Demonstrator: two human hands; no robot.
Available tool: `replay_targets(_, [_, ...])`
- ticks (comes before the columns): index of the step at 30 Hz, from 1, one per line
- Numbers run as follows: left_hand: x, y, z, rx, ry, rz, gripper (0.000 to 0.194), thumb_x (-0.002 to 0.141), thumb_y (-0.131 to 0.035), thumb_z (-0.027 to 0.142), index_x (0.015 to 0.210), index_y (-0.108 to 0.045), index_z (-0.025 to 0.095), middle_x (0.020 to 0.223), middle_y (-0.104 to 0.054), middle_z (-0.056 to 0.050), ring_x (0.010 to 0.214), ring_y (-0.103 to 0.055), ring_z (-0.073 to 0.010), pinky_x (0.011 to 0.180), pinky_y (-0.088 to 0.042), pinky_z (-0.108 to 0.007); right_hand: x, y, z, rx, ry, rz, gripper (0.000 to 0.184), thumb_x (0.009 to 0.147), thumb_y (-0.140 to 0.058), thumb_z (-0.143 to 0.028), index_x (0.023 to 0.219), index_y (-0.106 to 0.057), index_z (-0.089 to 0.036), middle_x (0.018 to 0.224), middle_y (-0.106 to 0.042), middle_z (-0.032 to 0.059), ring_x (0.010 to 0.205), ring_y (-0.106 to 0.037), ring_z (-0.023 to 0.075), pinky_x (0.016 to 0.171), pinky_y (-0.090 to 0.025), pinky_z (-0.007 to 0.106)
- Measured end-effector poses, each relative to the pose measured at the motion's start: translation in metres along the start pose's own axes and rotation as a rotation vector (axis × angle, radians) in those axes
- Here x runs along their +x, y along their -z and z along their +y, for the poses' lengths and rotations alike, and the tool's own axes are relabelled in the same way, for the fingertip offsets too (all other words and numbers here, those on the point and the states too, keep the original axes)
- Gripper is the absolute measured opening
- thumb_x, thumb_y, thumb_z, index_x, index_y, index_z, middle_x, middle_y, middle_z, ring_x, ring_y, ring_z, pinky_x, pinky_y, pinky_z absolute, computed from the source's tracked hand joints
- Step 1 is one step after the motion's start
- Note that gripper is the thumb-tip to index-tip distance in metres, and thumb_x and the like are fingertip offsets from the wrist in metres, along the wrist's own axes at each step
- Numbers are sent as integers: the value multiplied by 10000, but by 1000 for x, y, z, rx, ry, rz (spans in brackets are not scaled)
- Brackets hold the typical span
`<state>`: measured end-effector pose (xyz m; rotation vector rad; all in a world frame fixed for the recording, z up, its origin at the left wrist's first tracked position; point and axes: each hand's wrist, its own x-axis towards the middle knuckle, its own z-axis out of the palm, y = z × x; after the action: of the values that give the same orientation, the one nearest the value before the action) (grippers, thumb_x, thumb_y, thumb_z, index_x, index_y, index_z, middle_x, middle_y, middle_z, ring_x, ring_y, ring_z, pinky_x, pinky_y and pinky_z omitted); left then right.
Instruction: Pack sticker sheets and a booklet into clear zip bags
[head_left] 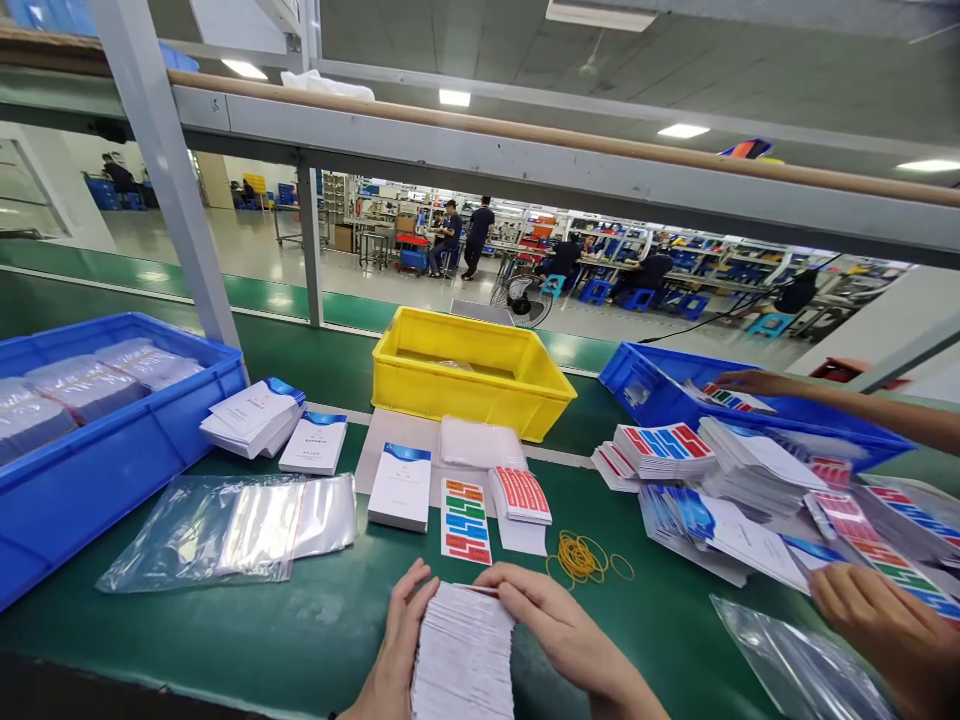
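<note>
Both my hands grip a thick stack of white cards at the near edge of the green table. My left hand wraps the stack's left side. My right hand curls over its top right corner. Just beyond lie a sheet of red, green and blue stickers, a pile of red-striped cards, a white booklet and loose yellow rubber bands.
A yellow bin stands ahead, blue bins at left and right. Clear zip bags lie at left. A co-worker's hands reach over sticker sheets and booklets on the right.
</note>
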<state>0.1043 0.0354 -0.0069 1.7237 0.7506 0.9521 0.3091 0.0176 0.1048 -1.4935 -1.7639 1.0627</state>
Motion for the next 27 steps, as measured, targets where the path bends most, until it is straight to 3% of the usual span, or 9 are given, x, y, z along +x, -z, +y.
replay_targets(5, [-5, -3, -8, -83, 8, -73, 898, 660, -641, 551, 1392, -211, 256, 1465, -239, -158, 1323, -257, -337, 1076, -230, -493, -25, -39, 23, 398, 107, 215, 678, 778, -195, -730, 1212, -482, -296, 1202, -582, 88, 1068, -557, 335, 818, -480, 475])
replay_targets(9, [-5, -6, -6, -113, 72, -74, 974, 649, -634, 578, 1413, -146, 221, 1485, -204, -147, 1348, -197, -314, 1102, -185, -453, -37, -54, 36, 184, 177, 292, 788, 634, -342, -815, 1344, -237, -490, 1390, -423, -53, 1265, -353, 372, 881, -436, 598])
replay_targets(11, [-4, -8, -4, -107, 95, -73, 1015, 619, -647, 595, 1415, -132, 234, 1499, -164, -127, 1356, -164, -317, 1102, -192, -442, -47, -28, 40, 135, 179, 318, 807, 583, -483, -782, 1319, -278, -521, 1394, -403, -98, 1294, -280, 375, 865, -428, 634])
replay_targets(14, [-3, -7, -5, -79, 112, -77, 1027, 597, -665, 595, 1412, -137, 259, 1492, -183, -122, 1349, -182, -332, 1093, -212, -450, -74, 62, 56, 79, 185, 416, 593, 684, -451, -709, 1230, -464, -480, 1378, -420, -84, 1302, -244, 342, 786, -480, 546])
replay_targets(17, [-2, 0, -6, -59, 84, -84, 1041, 575, -700, 563, 1407, -163, 244, 1456, -253, -154, 1328, -226, -360, 1078, -232, -469, -105, 156, 84, -191, 200, 692, 352, 742, -420, -528, 860, -712, -369, 1247, -552, -68, 1218, -373, 337, 614, -483, 366])
replay_targets(19, [2, 7, -1, -71, 57, -122, 1009, 572, -722, 520, 1393, -209, 235, 1410, -327, -168, 1288, -306, -364, 1045, -290, -462, -112, 171, 97, -182, 193, 934, 342, 745, -410, -465, 767, -717, -316, 1199, -596, -32, 1173, -461, 306, 610, -485, 344])
replay_targets(22, [10, 15, 12, -93, 55, -225, 779, 621, -723, 421, 1297, -383, 236, 1259, -495, -149, 1140, -480, -320, 929, -416, -407, -96, 101, 96, 328, 74, 650, 442, 876, -331, -370, 1071, -635, -116, 1118, -648, 77, 1125, -527, 317, 690, -511, 419])
replay_targets(23, [13, 17, 16, -93, 59, -247, 690, 634, -720, 389, 1246, -441, 234, 1194, -541, -136, 1077, -521, -299, 885, -441, -384, -87, 64, 91, 492, -29, 580, 342, 899, -346, -398, 1069, -629, -308, 1173, -627, 38, 1137, -529, 226, 732, -503, 319])
replay_targets(27, [21, 18, 31, -107, 85, -215, 518, 615, -738, 321, 1087, -550, 218, 1039, -615, -90, 923, -571, -251, 808, -459, -342, -56, -54, 72, 595, -85, 456, 257, 885, -521, -302, 1114, -552, -190, 1161, -561, 65, 959, -580, 204, 793, -506, 390])
